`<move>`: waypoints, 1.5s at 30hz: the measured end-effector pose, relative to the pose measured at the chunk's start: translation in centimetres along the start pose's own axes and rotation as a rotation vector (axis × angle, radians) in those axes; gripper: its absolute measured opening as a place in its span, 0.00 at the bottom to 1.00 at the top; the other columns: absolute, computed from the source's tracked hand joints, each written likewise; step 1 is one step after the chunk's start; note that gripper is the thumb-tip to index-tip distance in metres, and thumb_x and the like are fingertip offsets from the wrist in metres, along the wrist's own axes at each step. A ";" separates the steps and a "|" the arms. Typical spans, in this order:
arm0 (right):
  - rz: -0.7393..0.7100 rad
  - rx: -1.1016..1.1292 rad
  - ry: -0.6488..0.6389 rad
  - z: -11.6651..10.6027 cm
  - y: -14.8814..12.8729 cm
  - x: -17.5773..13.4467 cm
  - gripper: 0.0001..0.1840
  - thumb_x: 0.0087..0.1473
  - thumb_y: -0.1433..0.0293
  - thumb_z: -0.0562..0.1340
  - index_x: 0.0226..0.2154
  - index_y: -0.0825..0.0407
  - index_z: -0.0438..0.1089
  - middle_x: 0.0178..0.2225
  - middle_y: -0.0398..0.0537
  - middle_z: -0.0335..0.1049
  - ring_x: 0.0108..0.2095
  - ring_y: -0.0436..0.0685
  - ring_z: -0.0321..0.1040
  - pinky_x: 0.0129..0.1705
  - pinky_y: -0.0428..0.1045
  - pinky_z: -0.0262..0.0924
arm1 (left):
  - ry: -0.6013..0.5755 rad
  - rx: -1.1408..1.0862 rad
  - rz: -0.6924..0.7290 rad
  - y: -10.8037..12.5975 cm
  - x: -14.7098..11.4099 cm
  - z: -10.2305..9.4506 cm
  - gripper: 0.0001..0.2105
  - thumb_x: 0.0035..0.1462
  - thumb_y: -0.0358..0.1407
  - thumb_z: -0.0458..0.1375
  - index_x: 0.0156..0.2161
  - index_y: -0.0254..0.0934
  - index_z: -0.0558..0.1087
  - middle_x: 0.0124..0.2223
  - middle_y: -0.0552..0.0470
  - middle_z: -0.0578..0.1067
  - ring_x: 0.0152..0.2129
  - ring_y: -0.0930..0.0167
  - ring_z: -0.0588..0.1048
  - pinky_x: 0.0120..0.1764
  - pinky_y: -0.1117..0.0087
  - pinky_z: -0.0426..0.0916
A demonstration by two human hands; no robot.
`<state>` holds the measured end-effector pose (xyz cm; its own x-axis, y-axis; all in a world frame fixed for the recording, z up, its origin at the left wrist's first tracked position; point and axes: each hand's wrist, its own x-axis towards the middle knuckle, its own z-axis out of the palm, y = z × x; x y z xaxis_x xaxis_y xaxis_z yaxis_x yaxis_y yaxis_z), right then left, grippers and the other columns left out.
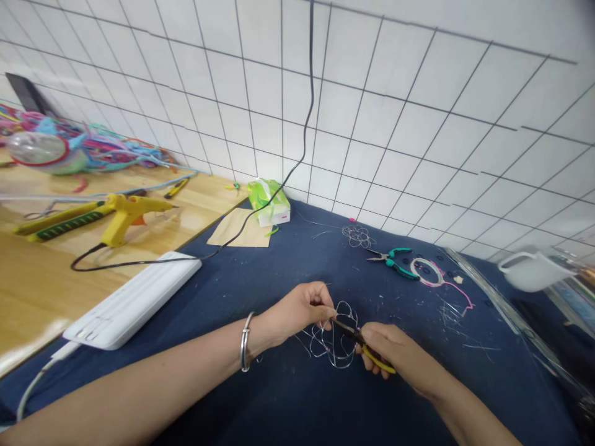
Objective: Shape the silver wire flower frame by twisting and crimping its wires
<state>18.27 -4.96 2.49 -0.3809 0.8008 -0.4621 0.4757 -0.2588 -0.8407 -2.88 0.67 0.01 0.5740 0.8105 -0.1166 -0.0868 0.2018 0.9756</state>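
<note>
My left hand (304, 310), with a silver bangle on its wrist, pinches the edge of a looped wire shape (337, 354) made of thin silvery wire. Closed around yellow-handled pliers (377, 359) is my right hand (393, 350). The pliers' jaws point left and reach the wire right at my left fingertips. Several petal-like loops of the wire hang between and below the hands, above the dark blue cloth (260, 402). What exactly the jaws grip is too small to tell.
Teal-handled pliers (395, 261), another looped wire piece (357, 235) and a ring with pink cord (427, 272) lie beyond my right hand. A white power strip (139, 297), yellow glue gun (123, 220) and tissue pack (269, 201) are leftward. A white mug (532, 272) stands far right.
</note>
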 end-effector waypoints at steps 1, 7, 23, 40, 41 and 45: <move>-0.022 -0.062 0.019 0.1 -0.1 -0.1 0.22 0.57 0.56 0.45 0.30 0.54 0.64 0.24 0.43 0.64 0.24 0.47 0.60 0.23 0.42 0.53 | -0.012 -0.012 -0.015 0.0 0.0 -0.1 0.05 0.48 0.32 0.58 0.29 0.33 0.65 0.23 0.55 0.70 0.21 0.76 0.69 0.27 0.74 0.63; -0.134 -0.408 0.148 0.4 -0.4 -0.3 0.22 0.59 0.59 0.43 0.24 0.52 0.62 0.23 0.41 0.63 0.25 0.48 0.60 0.30 0.44 0.54 | -0.068 -0.080 -0.077 -0.2 0.1 -0.6 0.06 0.49 0.33 0.58 0.31 0.33 0.66 0.24 0.54 0.71 0.22 0.76 0.71 0.28 0.73 0.63; -0.164 -0.387 0.160 0.4 0.2 0.2 0.20 0.60 0.62 0.43 0.25 0.52 0.61 0.22 0.40 0.63 0.24 0.47 0.60 0.28 0.43 0.51 | -0.119 -0.144 -0.123 0.3 0.1 -1.1 0.06 0.50 0.32 0.58 0.34 0.32 0.68 0.28 0.51 0.72 0.27 0.73 0.72 0.32 0.71 0.64; -0.161 -0.423 0.146 0.1 0.4 0.3 0.19 0.60 0.62 0.44 0.25 0.51 0.61 0.23 0.40 0.64 0.24 0.47 0.60 0.28 0.43 0.51 | -0.149 -0.135 -0.096 -0.2 0.1 -1.1 0.10 0.43 0.26 0.61 0.34 0.32 0.69 0.31 0.51 0.73 0.29 0.73 0.72 0.35 0.70 0.65; -0.158 -0.409 0.141 0.1 0.4 0.3 0.19 0.60 0.62 0.44 0.26 0.51 0.61 0.23 0.40 0.64 0.24 0.47 0.60 0.28 0.43 0.51 | -0.144 -0.135 -0.083 -0.1 0.1 -1.1 0.10 0.43 0.26 0.61 0.34 0.32 0.69 0.31 0.52 0.73 0.29 0.74 0.72 0.35 0.70 0.64; -0.148 -0.374 0.138 0.2 0.3 0.3 0.19 0.60 0.61 0.43 0.27 0.51 0.62 0.23 0.40 0.64 0.24 0.47 0.60 0.28 0.43 0.51 | -0.122 -0.153 -0.072 0.0 -0.1 -0.7 0.10 0.42 0.25 0.61 0.33 0.32 0.68 0.31 0.52 0.72 0.27 0.75 0.71 0.33 0.72 0.64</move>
<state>18.13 -4.90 1.99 -0.3691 0.8860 -0.2805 0.6882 0.0577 -0.7232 -3.54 0.96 -0.14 0.6771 0.7199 -0.1527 -0.1592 0.3458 0.9247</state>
